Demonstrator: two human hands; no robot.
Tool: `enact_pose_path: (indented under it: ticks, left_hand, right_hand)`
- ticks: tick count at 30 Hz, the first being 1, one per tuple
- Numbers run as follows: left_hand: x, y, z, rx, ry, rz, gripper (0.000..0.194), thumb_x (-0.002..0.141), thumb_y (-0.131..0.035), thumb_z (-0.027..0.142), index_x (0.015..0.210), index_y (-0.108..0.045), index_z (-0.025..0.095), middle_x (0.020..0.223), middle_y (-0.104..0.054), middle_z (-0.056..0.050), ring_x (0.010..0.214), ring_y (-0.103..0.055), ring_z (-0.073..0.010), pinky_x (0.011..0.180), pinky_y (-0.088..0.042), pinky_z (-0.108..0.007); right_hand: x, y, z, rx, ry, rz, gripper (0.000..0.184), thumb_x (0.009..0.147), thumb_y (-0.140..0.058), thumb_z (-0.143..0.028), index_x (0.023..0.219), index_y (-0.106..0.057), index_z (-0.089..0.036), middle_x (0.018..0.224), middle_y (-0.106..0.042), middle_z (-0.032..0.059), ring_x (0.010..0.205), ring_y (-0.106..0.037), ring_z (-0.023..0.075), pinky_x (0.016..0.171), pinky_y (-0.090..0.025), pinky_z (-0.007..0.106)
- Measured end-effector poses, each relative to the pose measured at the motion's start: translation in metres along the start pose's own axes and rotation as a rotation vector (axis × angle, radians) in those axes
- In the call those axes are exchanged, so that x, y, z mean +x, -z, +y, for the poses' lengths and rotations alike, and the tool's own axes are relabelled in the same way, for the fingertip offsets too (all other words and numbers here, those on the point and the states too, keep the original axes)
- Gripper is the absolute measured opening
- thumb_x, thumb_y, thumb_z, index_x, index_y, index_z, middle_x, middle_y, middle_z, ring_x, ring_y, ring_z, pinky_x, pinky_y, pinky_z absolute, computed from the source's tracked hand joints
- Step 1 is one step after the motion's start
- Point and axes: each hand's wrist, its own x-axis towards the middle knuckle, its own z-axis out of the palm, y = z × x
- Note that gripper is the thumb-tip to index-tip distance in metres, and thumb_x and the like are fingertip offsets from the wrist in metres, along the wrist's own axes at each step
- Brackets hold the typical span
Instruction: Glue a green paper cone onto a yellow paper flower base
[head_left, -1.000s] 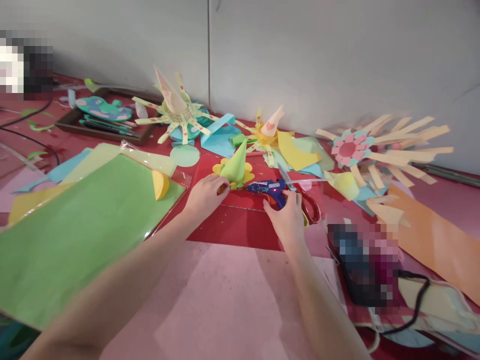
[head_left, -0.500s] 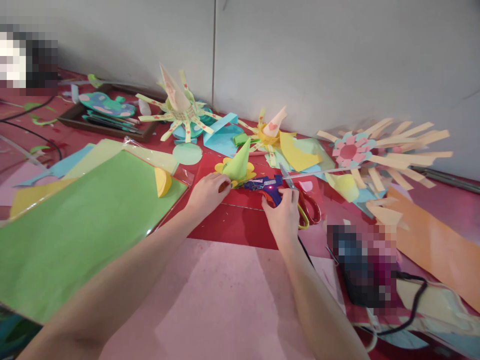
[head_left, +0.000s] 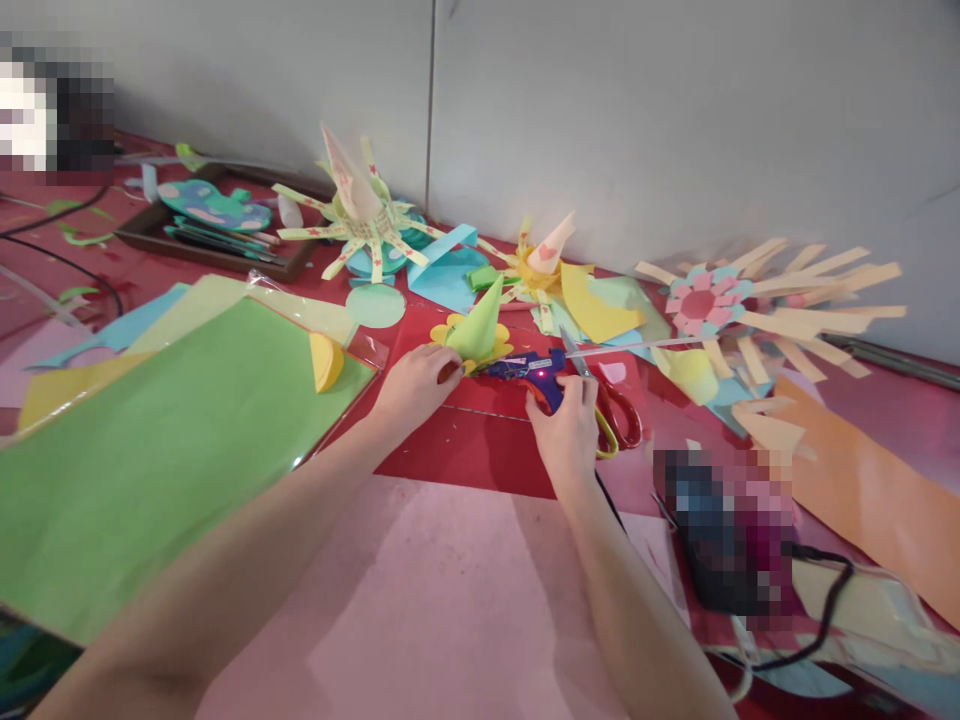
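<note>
My right hand (head_left: 564, 425) is wrapped round the grip of a blue and orange glue gun (head_left: 541, 376) with a small red light lit on its side. The gun's nozzle points left, at the lower edge of a yellow paper flower (head_left: 442, 332) that carries a pointed green paper cone (head_left: 480, 328). My left hand (head_left: 421, 385) pinches the flower's near edge; the fingertips are partly hidden. A clear glue stick (head_left: 637, 347) runs out of the gun's back to the right. Scissors (head_left: 609, 425) with red and yellow handles lie just beyond my right hand.
A green sheet in clear wrap (head_left: 172, 450) lies left, a yellow folded piece (head_left: 325, 362) on it. Behind stand paper-strip figures with cones (head_left: 356, 195) and a brown tray (head_left: 217, 255) by the wall. Orange paper (head_left: 862, 490) and a blurred dark object (head_left: 720, 540) are at right.
</note>
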Motion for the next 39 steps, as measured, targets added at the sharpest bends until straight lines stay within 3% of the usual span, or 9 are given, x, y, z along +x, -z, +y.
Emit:
enact_pose_path:
  ticks: [22, 39]
  left_hand:
    - [0.001, 0.0005, 0.0, 0.0, -0.007, -0.008, 0.013, 0.086, -0.05, 0.023, 0.085, -0.063, 0.02, 0.089, -0.067, -0.004, 0.085, -0.06, -0.02, 0.071, -0.047, -0.03]
    - [0.0007, 0.0001, -0.0002, -0.018, 0.002, 0.005, 0.013, 0.085, -0.05, 0.023, 0.084, -0.063, 0.021, 0.088, -0.068, -0.003, 0.085, -0.06, -0.0203, 0.071, -0.047, -0.03]
  right_hand:
    - [0.0004, 0.0007, 0.0026, 0.063, 0.042, 0.012, 0.021, 0.081, -0.051, -0.037, 0.093, -0.045, -0.021, 0.104, -0.051, 0.01, 0.089, -0.06, 0.0244, 0.061, -0.049, 0.034]
    - [0.0048, 0.0076, 0.0047, 0.042, -0.118, 0.044, 0.03, 0.072, -0.06, -0.04, 0.091, -0.047, -0.022, 0.105, -0.055, 0.008, 0.083, -0.06, 0.0235, 0.056, -0.042, 0.031]
